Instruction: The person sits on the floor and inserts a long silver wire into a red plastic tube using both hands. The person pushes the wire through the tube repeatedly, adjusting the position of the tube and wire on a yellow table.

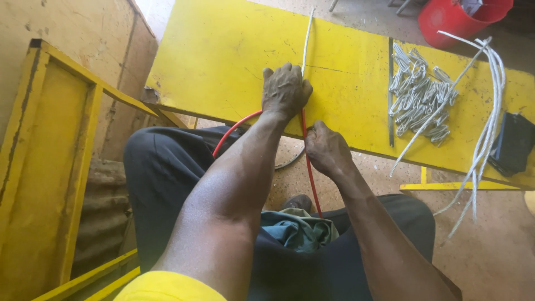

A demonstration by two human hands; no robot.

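right hand, centre frame at the bench edge, clamped on red cable. left hand just above, pressed fist-down on yellow bench, pinning white cable. bent wire pieces upper right.

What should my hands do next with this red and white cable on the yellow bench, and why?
Probably slide the right hand a little down the red cable and pull it taut. The left hand already presses the cable onto the yellow bench where the white stretch begins, while the red part hangs slack off the edge between the knees.
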